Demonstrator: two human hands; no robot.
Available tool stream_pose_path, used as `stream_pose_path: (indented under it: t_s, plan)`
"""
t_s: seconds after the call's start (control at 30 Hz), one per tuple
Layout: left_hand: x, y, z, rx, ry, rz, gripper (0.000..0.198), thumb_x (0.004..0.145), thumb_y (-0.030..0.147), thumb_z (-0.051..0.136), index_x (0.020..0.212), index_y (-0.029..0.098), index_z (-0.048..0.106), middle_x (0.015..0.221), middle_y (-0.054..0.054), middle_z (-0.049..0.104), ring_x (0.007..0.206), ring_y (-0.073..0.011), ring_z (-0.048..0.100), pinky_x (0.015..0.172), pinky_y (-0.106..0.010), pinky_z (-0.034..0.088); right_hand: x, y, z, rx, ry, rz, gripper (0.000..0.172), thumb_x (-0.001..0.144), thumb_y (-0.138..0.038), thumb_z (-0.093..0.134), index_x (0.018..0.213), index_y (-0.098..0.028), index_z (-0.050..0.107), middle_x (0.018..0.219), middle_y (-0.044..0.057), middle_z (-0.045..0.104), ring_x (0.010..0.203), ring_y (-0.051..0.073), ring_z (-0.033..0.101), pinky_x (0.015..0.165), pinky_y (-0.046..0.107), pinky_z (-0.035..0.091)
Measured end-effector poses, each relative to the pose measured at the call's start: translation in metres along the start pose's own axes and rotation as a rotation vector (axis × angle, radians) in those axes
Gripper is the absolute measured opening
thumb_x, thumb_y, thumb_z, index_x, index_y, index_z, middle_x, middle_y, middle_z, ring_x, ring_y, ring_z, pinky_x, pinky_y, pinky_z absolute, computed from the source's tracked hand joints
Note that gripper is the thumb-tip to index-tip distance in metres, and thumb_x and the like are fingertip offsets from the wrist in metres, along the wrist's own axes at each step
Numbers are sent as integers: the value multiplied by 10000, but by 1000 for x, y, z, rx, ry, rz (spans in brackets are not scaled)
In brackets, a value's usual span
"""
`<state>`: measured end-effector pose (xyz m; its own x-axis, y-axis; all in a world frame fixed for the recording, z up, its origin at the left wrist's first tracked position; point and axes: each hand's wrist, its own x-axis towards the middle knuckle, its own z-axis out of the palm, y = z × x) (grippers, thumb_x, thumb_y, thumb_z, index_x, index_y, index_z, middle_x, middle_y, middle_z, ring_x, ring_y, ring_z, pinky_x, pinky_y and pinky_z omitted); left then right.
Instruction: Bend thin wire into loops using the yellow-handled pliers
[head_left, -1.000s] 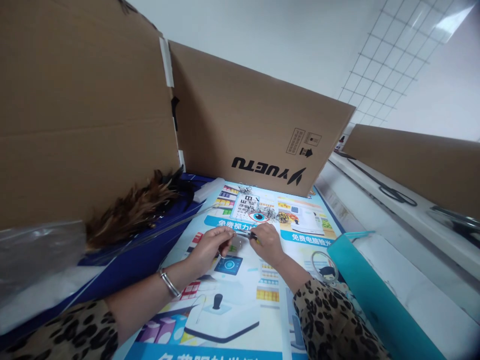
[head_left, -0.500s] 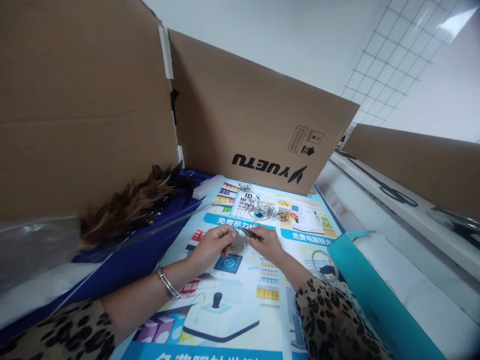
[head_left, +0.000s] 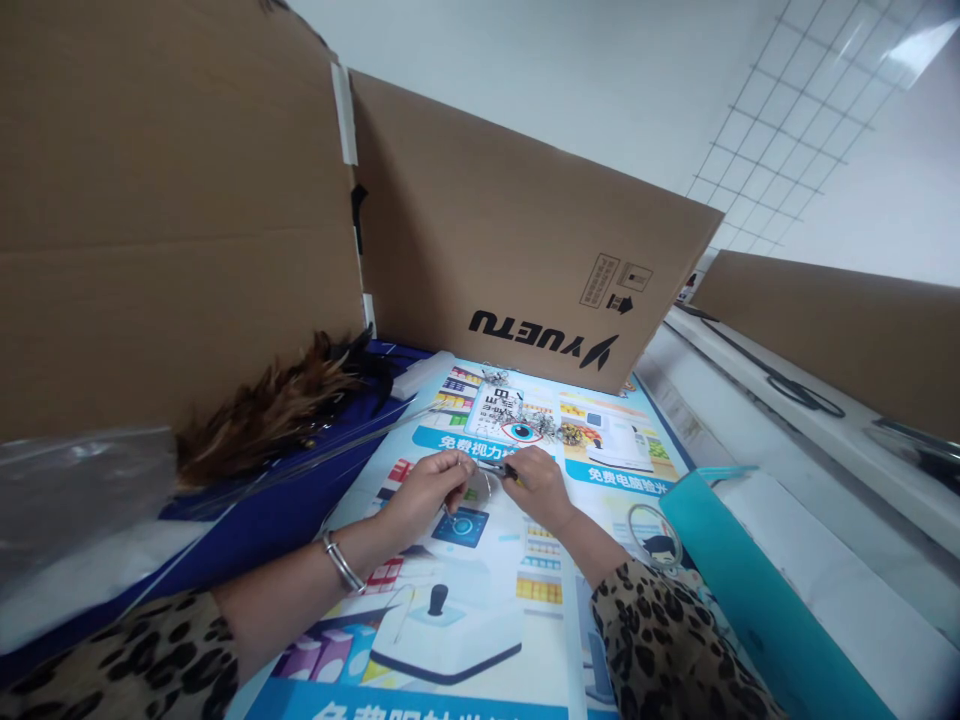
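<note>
My left hand (head_left: 429, 490) and my right hand (head_left: 537, 485) are close together over a printed poster (head_left: 480, 560) lying on the table. The left fingers pinch a thin wire ring (head_left: 480, 487) that shows between the two hands. In my right hand is a slim dark tool (head_left: 495, 467) whose tip points left at the ring. A silver bangle (head_left: 342, 562) circles my left wrist. Just beyond the hands lies a small heap of metal bits (head_left: 541, 426) on the poster.
Tall cardboard panels (head_left: 517, 240) wall off the back and left. A brown feather duster (head_left: 277, 410) lies at the left beside a clear plastic bag (head_left: 75, 490). A teal paper bag (head_left: 750, 600) lies at the right, next to a loose ring (head_left: 651, 522). A white ledge runs along the right.
Both hands stay together over the poster with only small finger movements. The camera has shifted slightly, so the scene sits a little further right.
</note>
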<state>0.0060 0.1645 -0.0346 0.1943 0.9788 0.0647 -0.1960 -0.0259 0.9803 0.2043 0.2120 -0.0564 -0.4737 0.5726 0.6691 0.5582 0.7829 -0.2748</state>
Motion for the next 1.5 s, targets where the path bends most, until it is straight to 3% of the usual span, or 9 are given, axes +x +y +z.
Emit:
stream_pose_path:
  t_s: [0.23,0.57,0.77,0.97,1.5]
  plan:
    - [0,-1,-2,54,52,31,91,786,236,507,731,168,533,520,61,461,416,-68,406,432,-187,309,0,1,0,-18,37,-7,190,745,-173,572,924,-206,626,848,56,637,833,185,564,781,353,457]
    - [0,-2,-1,53,35,37,96,768,246,520,737,162,555,516,51,478,415,-73,409,429,-191,308,1,0,0,-11,84,31,157,747,-204,594,901,-214,620,837,42,633,838,179,573,787,336,466]
    - [-1,1,0,-2,12,29,143,776,299,511,739,162,533,540,44,477,408,-73,404,411,-194,303,3,5,-2,-36,148,112,155,815,-215,519,946,-185,595,830,65,608,752,160,566,662,288,479]
    - [-2,0,1,10,-15,17,156,768,311,527,723,162,535,526,49,473,388,-71,387,395,-197,284,0,1,0,-57,87,14,158,751,-196,568,897,-212,623,836,49,630,839,185,563,778,346,453]
    - [1,-3,-2,187,60,70,177,790,345,504,760,179,555,503,68,451,429,-94,410,448,-202,317,4,-6,-13,-243,-74,-64,177,779,-200,541,929,-210,634,807,56,614,812,184,528,766,332,395]
